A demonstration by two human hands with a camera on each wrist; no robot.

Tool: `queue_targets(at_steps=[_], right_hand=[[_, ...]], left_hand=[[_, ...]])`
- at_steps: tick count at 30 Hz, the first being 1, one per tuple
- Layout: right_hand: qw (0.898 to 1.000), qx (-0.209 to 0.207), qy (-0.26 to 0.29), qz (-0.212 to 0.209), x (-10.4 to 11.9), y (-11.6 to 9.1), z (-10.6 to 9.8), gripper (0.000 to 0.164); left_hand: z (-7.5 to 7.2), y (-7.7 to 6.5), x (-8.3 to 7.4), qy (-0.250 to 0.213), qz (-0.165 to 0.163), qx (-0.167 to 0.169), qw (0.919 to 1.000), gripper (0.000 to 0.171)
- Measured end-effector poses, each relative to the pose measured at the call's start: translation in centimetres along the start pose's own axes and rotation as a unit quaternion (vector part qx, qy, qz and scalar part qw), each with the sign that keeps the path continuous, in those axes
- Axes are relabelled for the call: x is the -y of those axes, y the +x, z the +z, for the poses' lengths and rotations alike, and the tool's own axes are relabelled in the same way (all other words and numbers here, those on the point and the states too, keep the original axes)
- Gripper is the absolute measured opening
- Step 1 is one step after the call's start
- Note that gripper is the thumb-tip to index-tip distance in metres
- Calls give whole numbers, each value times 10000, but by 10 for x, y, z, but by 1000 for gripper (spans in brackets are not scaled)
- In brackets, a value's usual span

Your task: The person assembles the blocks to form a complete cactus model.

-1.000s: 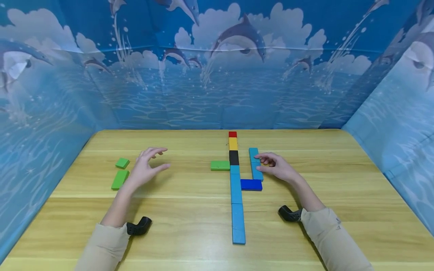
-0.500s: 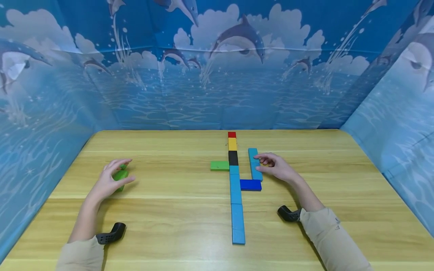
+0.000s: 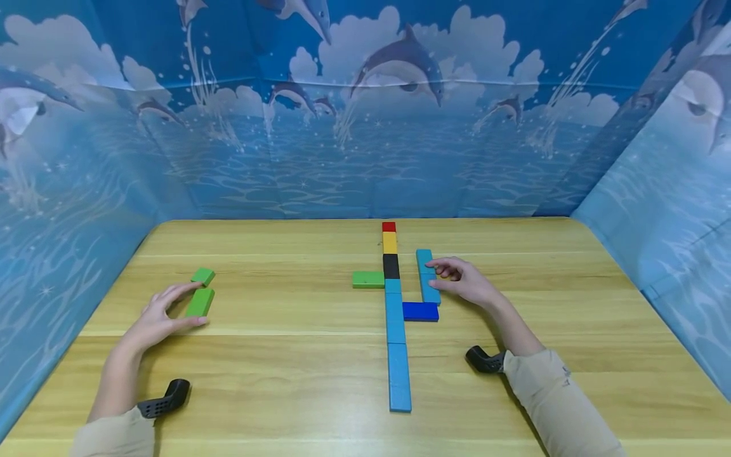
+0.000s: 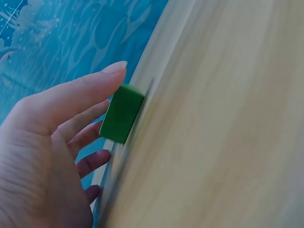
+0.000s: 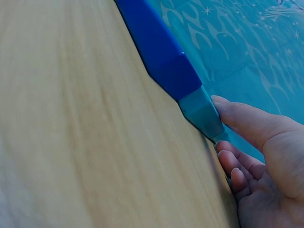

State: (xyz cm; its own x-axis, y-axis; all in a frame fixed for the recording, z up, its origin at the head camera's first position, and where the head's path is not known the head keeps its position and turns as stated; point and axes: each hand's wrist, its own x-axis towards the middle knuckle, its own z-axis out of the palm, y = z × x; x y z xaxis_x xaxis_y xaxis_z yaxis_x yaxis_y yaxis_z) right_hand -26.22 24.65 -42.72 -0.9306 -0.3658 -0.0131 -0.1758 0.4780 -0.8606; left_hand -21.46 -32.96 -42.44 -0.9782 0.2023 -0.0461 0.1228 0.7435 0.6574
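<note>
My left hand (image 3: 153, 320) is at the left of the table, thumb and forefinger spread around the ends of a longer green block (image 3: 200, 303). The left wrist view shows a green block (image 4: 122, 114) in front of the thumb and fingers. A shorter green block (image 3: 202, 276) lies just behind it. My right hand (image 3: 465, 282) rests beside two light blue blocks (image 3: 426, 276) laid end to end, thumb and forefinger tips at them, other fingers curled under. A spot of yellow (image 3: 444, 277) shows below those fingers. A dark blue block (image 5: 171, 61) adjoins the near light blue one.
A straight row runs down the middle: a red block (image 3: 389, 226), a yellow block (image 3: 389, 242), a black block (image 3: 391, 266), then light blue blocks (image 3: 398, 374). Another green block (image 3: 368, 279) juts left from it. A dolphin-print curtain (image 3: 365, 152) walls the wooden table (image 3: 285, 381).
My left hand has moved left and down, from beside the two green blocks to around the longer one. My right hand has stayed in place at the light blue blocks.
</note>
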Motion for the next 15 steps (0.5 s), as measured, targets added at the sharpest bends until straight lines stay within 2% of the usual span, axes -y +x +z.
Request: queue_targets(at_steps=[4,10,15], right_hand=[[10000,38,62,16,11,-4,0,41],[10000,-24,-42,-17,-9,2,1,42],[9999,-74,-59,-100,-14,3,0,43]], left_hand=[[-2,-2,4,-108,60,193,9997,81],[-5,-3,8,-370,194,235,9989,79],[-5,-2,12,-427,335,205,9983,73]])
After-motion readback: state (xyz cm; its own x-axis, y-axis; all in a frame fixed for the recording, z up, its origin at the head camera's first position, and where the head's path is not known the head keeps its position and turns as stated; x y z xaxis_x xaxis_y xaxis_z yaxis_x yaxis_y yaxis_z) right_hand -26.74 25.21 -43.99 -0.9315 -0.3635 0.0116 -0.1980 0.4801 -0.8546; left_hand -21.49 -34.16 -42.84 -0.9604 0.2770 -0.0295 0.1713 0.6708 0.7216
